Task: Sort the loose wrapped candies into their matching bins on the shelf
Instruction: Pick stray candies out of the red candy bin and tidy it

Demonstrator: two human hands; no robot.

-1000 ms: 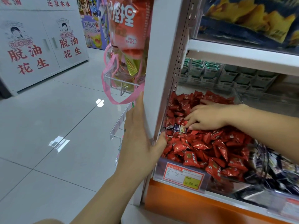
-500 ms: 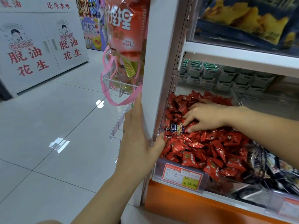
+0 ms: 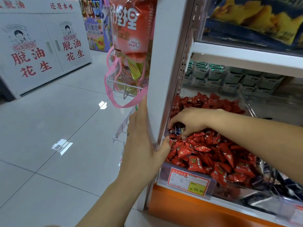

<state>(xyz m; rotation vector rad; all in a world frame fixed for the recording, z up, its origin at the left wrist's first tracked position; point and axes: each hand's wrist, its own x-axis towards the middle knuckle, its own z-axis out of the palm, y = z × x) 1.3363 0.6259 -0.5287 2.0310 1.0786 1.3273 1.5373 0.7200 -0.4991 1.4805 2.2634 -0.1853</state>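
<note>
A clear bin [image 3: 165,174] on the shelf is heaped with red wrapped candies [image 3: 211,154]. At its left side, among the red ones, lies a dark blue wrapped candy [image 3: 179,129]. My right hand [image 3: 191,120] reaches in from the right, fingers curled down around that dark candy. My left hand [image 3: 142,141] rests flat against the white shelf upright [image 3: 164,63], fingers straight and thumb hooked round its front edge by the bin's corner. To the right, a neighbouring bin holds dark wrapped candies [image 3: 268,176].
A price label [image 3: 188,181] sits on the bin front above an orange base [image 3: 188,210]. Pink-strapped snack bags [image 3: 131,46] hang on a wire rack left of the upright. Green boxes [image 3: 229,74] fill the shelf's rear. Grey tiled floor [image 3: 57,128] spreads left.
My right hand slid left and down across the red pile and its fingers curled onto the dark blue candy. My left hand stayed on the upright.
</note>
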